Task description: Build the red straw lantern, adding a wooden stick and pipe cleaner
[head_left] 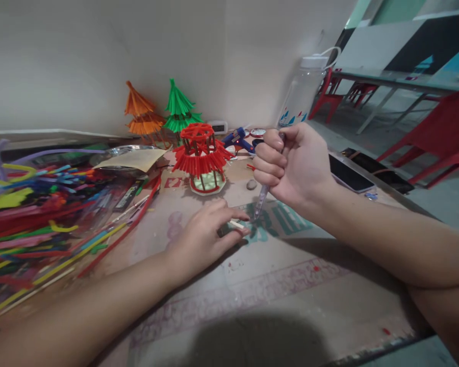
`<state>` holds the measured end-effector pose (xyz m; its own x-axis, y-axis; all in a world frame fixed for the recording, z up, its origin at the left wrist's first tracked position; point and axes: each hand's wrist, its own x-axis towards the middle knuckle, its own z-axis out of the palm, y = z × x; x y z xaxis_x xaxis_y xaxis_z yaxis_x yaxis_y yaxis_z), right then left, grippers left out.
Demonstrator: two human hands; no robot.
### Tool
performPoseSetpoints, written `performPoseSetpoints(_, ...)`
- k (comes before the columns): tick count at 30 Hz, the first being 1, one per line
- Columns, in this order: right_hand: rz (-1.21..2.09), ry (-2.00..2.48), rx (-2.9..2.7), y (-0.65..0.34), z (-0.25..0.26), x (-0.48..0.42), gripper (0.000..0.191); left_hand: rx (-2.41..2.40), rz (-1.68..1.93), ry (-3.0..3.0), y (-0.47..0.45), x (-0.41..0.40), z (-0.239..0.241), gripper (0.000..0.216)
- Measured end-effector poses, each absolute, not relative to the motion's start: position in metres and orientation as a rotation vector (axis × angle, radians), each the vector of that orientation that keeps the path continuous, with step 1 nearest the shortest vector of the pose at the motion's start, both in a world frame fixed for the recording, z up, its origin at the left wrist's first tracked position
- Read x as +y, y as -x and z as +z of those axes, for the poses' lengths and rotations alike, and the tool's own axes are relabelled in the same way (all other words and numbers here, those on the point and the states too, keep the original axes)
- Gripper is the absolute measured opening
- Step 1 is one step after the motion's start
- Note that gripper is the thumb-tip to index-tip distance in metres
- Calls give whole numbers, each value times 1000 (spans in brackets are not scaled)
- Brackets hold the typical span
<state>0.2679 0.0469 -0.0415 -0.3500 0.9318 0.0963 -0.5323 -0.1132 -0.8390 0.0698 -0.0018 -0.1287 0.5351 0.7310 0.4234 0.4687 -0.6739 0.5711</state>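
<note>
My left hand (201, 232) reaches in over the cardboard-covered table. Its thumb and fingertips are closed on a short pale stick (236, 224). My right hand (298, 165) is curled in a fist around a slim, see-through pen-like tool (261, 200). The tool slants downward, its narrow tip close to the stick; whether they touch I cannot tell. Just behind my left hand stands a red pipe-cleaner model (202, 157) shaped like a tiered pavilion, with brown posts and a pale green base. A small greyish lump (251, 184) lies between the model and my right hand.
Heaps of coloured pipe cleaners (53, 234) cover the left side. An orange roof-like model (142, 107) and a green one (180, 104) stand by the wall. Behind my right hand are a blue glue gun (235, 137) and a clear bottle (302, 92); a phone (350, 174) lies right.
</note>
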Motion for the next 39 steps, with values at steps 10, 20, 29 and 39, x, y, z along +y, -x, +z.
performPoseSetpoints(10,1648,610,-1079,-262,-41,49,44,1129,758,-2585,-60,7,-118,25)
performPoseSetpoints(20,1541,642,-1266,-273,-31,49,30,1404,213,-2542,-54,12,-104,26)
performPoseSetpoints(29,1548,621,-1269,-275,-33,53,29,1496,184,-2402,-61,8,-94,43)
performPoseSetpoints(39,1547,621,-1276,-276,-33,54,32,1448,192,-2255,-53,16,-99,45)
